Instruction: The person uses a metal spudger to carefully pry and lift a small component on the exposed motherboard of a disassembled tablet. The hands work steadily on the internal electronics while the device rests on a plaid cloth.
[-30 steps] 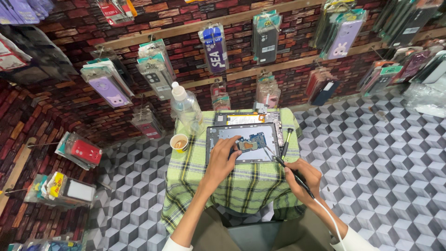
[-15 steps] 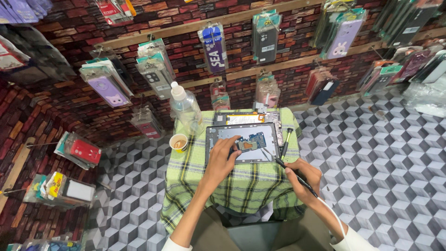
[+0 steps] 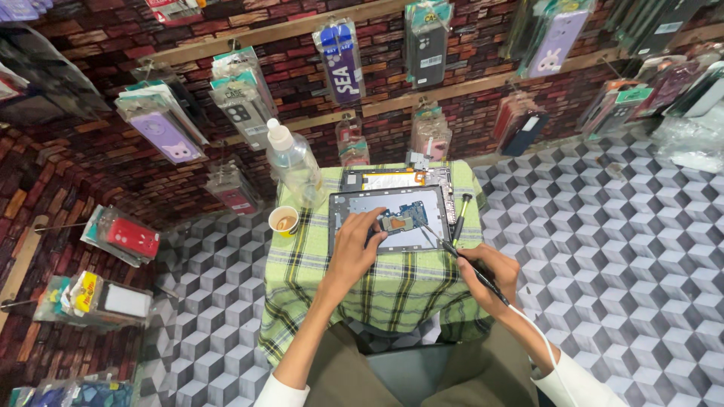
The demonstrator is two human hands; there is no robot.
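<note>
A dark tablet (image 3: 354,202) lies face down and opened on a small table with a green plaid cloth (image 3: 392,290). A small circuit board (image 3: 404,218) sits inside it. My left hand (image 3: 353,247) rests on the tablet's lower left, fingers touching the edge of that board. My right hand (image 3: 492,270) grips a thin black tool (image 3: 458,255) with a white cord, its tip lying on the tablet near the board.
A second opened device (image 3: 396,178) lies behind the tablet. A clear plastic bottle (image 3: 294,164) and a small paper cup (image 3: 285,221) stand at the table's left. A screwdriver (image 3: 461,215) lies at the right edge. Packaged phone cases (image 3: 341,59) hang on the brick-pattern wall.
My hands have barely shifted; the right hand's tool tip has crept slightly toward the board.
</note>
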